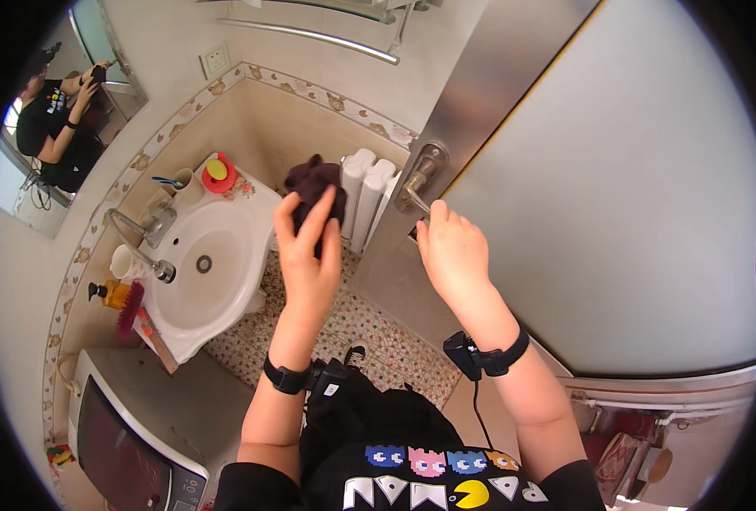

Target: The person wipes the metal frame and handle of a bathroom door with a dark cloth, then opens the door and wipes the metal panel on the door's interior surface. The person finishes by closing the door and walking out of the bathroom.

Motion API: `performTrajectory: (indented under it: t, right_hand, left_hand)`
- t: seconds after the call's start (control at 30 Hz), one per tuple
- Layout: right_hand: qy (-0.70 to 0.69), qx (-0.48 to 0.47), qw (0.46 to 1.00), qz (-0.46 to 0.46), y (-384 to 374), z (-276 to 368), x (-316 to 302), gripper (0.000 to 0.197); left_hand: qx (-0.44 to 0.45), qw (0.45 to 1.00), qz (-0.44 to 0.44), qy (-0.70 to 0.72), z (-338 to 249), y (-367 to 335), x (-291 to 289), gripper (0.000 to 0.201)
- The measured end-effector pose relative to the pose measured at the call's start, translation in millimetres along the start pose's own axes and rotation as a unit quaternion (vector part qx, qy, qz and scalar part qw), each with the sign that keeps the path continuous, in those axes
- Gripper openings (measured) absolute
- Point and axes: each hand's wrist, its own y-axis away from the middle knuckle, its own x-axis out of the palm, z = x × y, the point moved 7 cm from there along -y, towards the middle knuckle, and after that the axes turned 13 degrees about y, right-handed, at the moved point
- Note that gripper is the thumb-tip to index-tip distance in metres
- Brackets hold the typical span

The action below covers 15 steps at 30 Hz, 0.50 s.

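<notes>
I am looking down into a small tiled bathroom, and my left hand (308, 247) is gripping a bunched dark cloth (312, 186), fingers curled up around its lower part, holding it in the air between the white basin (199, 264) and the door (565, 170). The cloth is hanging just in front of the white ribbed radiator (366, 198) in the corner; I cannot tell whether it is touching it. My right hand (453, 254) is empty, fingers loosely bent and close together, resting near the door edge just below the metal handle (418, 183); whether the fingertips are actually touching the door I cannot tell. What is worrying me is the door edge: with the right fingers sitting so close to the latch side, a swing of the door could be pinching them or knocking the hand. The cloth is held only by part of its bulk, so I judge a loose fold could be slipping out and dropping onto the mosaic floor (352, 328), or snagging on the handle if it is carried across. The cups (186, 187), the red dish with a yellow piece (218, 175) and the pump bottle (112, 294) are crowding the basin rim, so a careless sweep to the left could be toppling one into the bowl. The wrist cable (478, 409) is dangling near my body and could be catching on the door
</notes>
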Motion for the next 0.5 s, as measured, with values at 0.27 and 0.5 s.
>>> performTrajectory:
  t: [0.27, 0.5]
  right_hand:
    - [-0.064, -0.049, 0.993, -0.083, 53.5, 31.1, -34.3, 0.012]
    - [-0.118, -0.081, 0.988, -0.052, 96.5, 55.3, -59.4, 0.011]
  left_hand:
    - [0.198, 0.98, -0.014, -0.032, -91.0, 1.8, 21.4, 0.037]
    - [0.274, 0.953, 0.007, -0.129, -99.4, 22.6, -6.1, 0.045]
